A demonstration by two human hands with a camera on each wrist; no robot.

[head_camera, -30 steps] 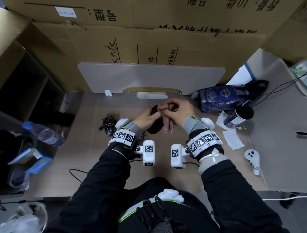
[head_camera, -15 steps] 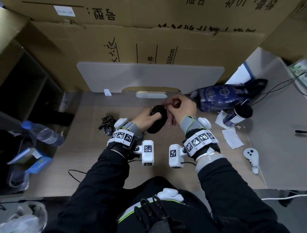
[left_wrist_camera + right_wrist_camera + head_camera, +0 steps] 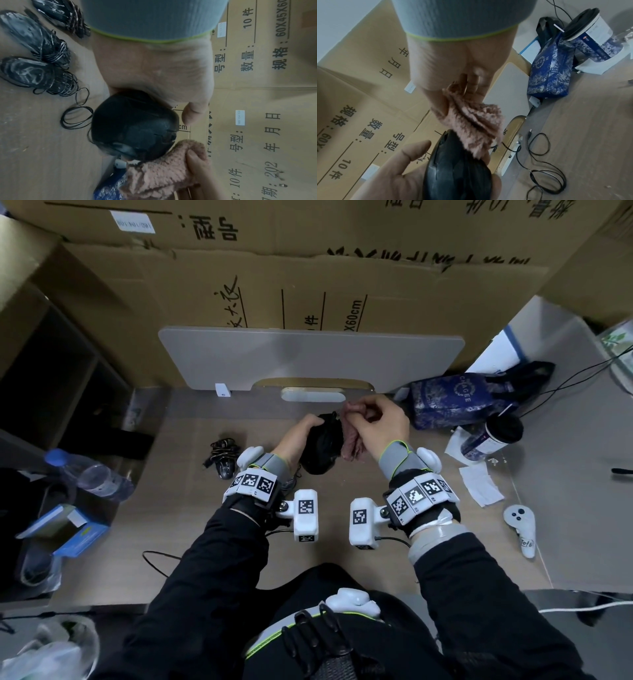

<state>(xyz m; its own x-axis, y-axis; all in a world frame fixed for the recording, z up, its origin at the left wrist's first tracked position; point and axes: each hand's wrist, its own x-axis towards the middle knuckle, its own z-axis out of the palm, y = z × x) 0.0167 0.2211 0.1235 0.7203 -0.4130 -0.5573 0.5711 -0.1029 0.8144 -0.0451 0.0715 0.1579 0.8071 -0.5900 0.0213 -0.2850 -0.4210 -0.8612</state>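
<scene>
My left hand (image 3: 301, 433) grips a black wired computer mouse (image 3: 322, 448) above the middle of the desk; the mouse also shows in the left wrist view (image 3: 135, 127) and the right wrist view (image 3: 455, 167). My right hand (image 3: 376, 422) pinches a bunched pink fluffy cloth (image 3: 352, 440), which hangs against the mouse's right side. The cloth (image 3: 476, 121) touches the mouse's front end in the right wrist view. The mouse's thin black cable (image 3: 544, 162) trails loosely over the desk.
Two more dusty black mice with bundled cables (image 3: 34, 56) lie left of my hands. A blue patterned bag (image 3: 459, 398), a dark-lidded cup (image 3: 493, 436), paper tissues (image 3: 479, 484) and a white controller (image 3: 520, 525) sit to the right. A grey board (image 3: 308, 357) leans on cardboard boxes behind. A water bottle (image 3: 89, 474) lies far left.
My right hand has moved with the cloth from over the mouse's top up and to the right, and the cloth now hangs at the mouse's right side. The left hand has kept hold of the mouse.
</scene>
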